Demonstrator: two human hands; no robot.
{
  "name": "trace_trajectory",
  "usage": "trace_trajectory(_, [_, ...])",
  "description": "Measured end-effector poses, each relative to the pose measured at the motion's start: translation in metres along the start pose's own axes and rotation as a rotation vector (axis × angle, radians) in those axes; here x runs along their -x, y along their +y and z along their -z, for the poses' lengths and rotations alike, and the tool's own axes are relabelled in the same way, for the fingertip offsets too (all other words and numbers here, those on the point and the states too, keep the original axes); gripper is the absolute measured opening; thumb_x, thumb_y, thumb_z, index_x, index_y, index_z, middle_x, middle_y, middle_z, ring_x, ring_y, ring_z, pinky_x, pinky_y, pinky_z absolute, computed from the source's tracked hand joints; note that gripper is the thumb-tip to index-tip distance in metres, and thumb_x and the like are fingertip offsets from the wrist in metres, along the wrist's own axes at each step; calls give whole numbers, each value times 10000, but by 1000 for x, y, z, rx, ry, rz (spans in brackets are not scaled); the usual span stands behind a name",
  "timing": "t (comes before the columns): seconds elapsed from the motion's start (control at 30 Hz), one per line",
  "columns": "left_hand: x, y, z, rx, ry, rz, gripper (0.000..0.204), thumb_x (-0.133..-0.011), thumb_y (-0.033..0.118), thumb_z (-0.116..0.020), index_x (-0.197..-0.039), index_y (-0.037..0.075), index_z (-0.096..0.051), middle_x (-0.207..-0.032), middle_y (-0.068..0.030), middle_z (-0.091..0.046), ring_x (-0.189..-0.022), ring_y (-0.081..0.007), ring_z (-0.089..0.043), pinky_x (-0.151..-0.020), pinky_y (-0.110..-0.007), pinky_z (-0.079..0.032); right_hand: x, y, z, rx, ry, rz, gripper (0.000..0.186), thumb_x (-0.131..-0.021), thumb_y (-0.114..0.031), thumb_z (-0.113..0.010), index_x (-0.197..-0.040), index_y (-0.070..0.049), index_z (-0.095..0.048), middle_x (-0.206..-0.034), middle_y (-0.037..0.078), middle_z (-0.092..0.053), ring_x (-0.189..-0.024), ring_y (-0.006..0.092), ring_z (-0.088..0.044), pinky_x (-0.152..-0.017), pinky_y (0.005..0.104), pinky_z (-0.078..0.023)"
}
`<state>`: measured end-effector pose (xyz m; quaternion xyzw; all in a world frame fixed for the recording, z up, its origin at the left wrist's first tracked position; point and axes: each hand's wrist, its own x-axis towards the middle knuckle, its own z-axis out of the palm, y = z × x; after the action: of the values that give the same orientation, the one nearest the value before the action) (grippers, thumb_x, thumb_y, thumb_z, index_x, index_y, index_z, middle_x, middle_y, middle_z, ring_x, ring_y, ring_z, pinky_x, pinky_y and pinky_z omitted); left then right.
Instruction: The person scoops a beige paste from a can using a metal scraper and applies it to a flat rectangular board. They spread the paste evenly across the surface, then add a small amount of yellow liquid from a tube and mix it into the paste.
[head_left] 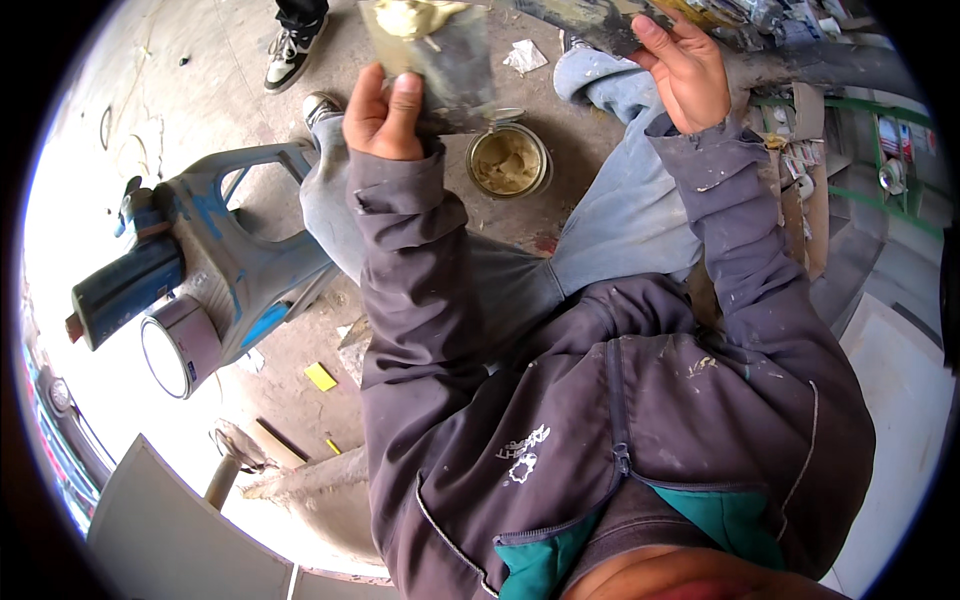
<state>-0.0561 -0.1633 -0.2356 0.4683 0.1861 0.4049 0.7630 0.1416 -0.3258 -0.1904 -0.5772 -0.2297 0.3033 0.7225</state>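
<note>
Pale yellow paste sits heaped at the far end of the flat plate in my left hand. I have the plate pinched at its near left corner, thumb along the edge, and it is out in front of me, beside the lidless tin as I look down. My right hand is closed on the end of a dark, streaked sheet, thumb over its edge; most of those fingers are hidden, so I cannot tell how firmly they press.

The plate looks thin and light, fairly stiff, with its weight out at the paste end, so I'd expect it to tip away from my grip. A clean edge near the corner is the place to hold; a smeared patch would likely be slick. The paste itself seems soft and thick, apt to keep its heap but slide if tilted. I judge the dark sheet light too, best held by its end, clear of the smears.
</note>
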Motion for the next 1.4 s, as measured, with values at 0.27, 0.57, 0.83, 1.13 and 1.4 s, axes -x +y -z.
trace_trajectory(0.27, [3, -7, -4, -75, -44, 25, 284, -859, 115, -538, -1101, -31, -514, -912, -78, -620, -792, -114, -562, -743, -219, -418, 8, 1, 0, 700, -232, 256, 155, -852, -5, -531, -979, 8, -618, -1036, 38, -607, -912, 86, -550, -766, 207, -438])
trace_trajectory(0.57, [4, -13, -12, 85, -88, 53, 277, -875, 119, -510, -1103, -37, -498, -947, -73, -605, -822, -113, -554, -755, -228, -422, 6, -10, -24, -204, -75, 149, 245, -854, -59, -527, -1095, -17, -550, -1002, 67, -607, -901, 173, -588, -778, 311, -483])
trace_trajectory(0.83, [-3, -23, -11, 301, -10, 15, 259, -868, 131, -533, -1077, -19, -514, -940, -72, -609, -806, -137, -569, -737, -259, -443, 11, 20, -8, -93, -59, -126, 213, -838, -61, -542, -1046, -24, -565, -903, 53, -613, -833, 139, -595, -700, 269, -490])
trace_trajectory(1.13, [-10, 12, 53, -72, 215, -49, 219, -877, 160, -519, -1029, 3, -535, -873, -57, -601, -743, -138, -554, -714, -263, -448, -8, 87, 28, 831, -176, -103, 182, -811, -35, -531, -966, 8, -616, -812, 73, -633, -727, 152, -612, -625, 273, -474])
trace_trajectory(1.4, [-9, -1, 54, -831, -142, -183, 245, -823, 63, -524, -1048, -33, -531, -911, -87, -581, -791, -167, -568, -720, -243, -442, 28, 247, 15, 1393, -797, 175, 217, -740, -95, -570, -937, -119, -660, -842, 90, -614, -829, 282, -582, -723, 377, -470])
